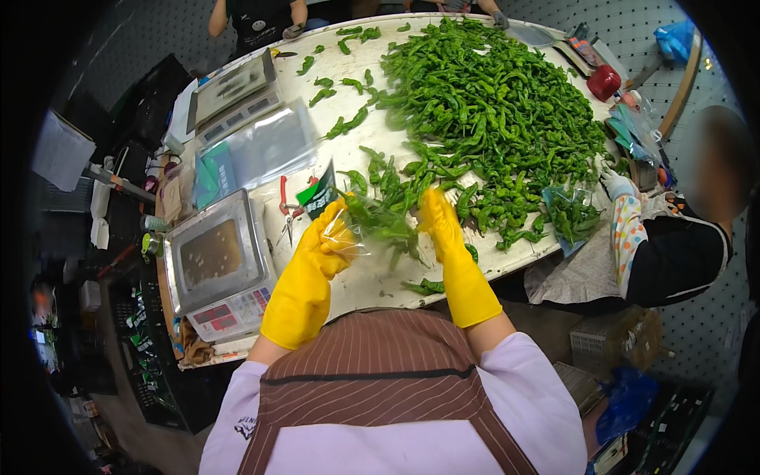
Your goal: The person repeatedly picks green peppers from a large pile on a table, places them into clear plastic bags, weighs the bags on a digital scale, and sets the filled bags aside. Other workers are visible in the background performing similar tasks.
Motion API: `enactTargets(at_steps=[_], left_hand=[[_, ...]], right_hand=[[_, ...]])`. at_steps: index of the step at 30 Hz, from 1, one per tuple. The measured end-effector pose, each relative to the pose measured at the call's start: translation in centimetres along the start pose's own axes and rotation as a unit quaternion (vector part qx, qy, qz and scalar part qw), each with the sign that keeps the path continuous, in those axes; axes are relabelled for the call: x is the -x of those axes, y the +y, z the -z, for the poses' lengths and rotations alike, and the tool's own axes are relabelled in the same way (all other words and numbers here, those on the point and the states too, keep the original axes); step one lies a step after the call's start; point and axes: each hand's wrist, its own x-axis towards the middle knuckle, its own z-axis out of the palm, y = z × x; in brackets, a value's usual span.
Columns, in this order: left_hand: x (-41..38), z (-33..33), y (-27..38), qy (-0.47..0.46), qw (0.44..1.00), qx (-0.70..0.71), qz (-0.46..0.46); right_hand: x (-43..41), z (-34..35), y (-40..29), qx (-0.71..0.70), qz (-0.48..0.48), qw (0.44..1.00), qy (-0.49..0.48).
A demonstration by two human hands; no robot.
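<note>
My left hand (332, 240), in a yellow rubber glove, grips a clear plastic bag (347, 237) with a dark green printed part. Several green peppers (374, 217) show at the bag, blurred by motion. My right hand (438, 219), gloved the same way, is raised beside the loose peppers at the near edge of the heap. Its blurred fingers do not show whether they hold anything. Beyond both hands spreads a large heap of green peppers (493, 101) on the white table (356, 291). Red-handled pruning shears (287, 208) lie left of the bag.
A weighing scale (219, 261) stands at the table's near left, another scale (237, 98) farther back. Flat clear bags (267, 148) lie between them. At right, a co-worker's gloved hand (618, 183) is near a filled bag (571, 217). Another person's gloved hand (294, 29) rests at the far edge.
</note>
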Motion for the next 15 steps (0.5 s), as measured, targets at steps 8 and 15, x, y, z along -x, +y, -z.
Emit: enactTargets(at_steps=[8,15], left_hand=[[1.7,-0.6,-0.2,0.101,0.97,-0.194,-0.102],[2.3,-1.2,-1.0,0.165,0.897,-0.369,-0.18]], right_hand=[[1.8,-0.9,1.8,0.042,-0.157,0.985,-0.062],[4.0,-3.0,-2.2,0.261,0.164,0.945,-0.112]])
